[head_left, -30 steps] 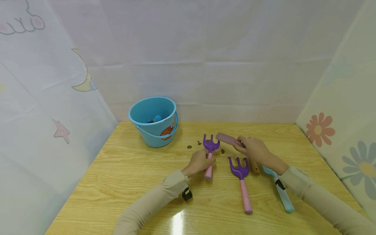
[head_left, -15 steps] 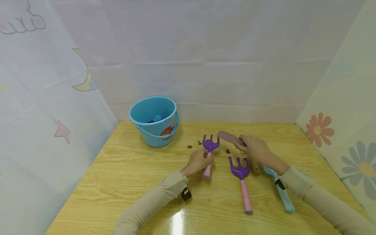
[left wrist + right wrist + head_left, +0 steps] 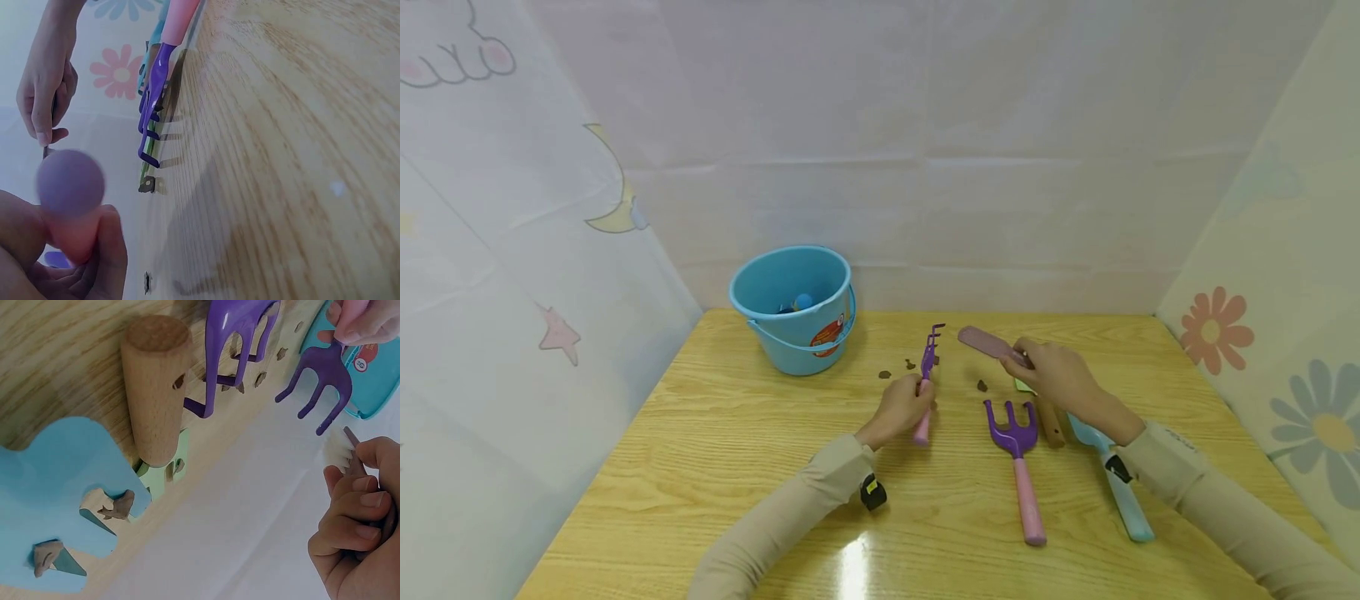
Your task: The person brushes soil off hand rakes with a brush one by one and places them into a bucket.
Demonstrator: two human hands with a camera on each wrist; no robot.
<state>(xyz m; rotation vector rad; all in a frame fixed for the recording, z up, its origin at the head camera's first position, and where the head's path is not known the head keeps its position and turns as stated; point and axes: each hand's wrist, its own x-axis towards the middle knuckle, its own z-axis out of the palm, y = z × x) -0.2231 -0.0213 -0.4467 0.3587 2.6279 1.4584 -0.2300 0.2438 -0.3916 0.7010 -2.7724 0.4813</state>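
My left hand (image 3: 898, 410) grips the pink handle of a purple three-pronged hand rake (image 3: 928, 362). The rake is held above the table, turned nearly edge-on in the head view; its handle end faces the left wrist camera. My right hand (image 3: 1063, 382) holds a mauve brush (image 3: 985, 342), whose pale bristles (image 3: 337, 451) show in the right wrist view. The brush head is just right of the rake's prongs, with a gap between them. Small brown clumps (image 3: 982, 386) lie scattered on the wooden table (image 3: 715, 467) below and beside the rake.
At the back left stands a blue bucket (image 3: 805, 354) with some things inside. A second purple rake (image 3: 1013, 435) lies right of centre. Beside it are a green tool with a wooden handle (image 3: 153, 387) and a blue tool (image 3: 1126, 500), with brown clumps in its gaps.
The left-hand rake has turned from face-on to nearly edge-on and shifted slightly left. The brush has moved slightly up and right. One brown clump now lies a little farther right.
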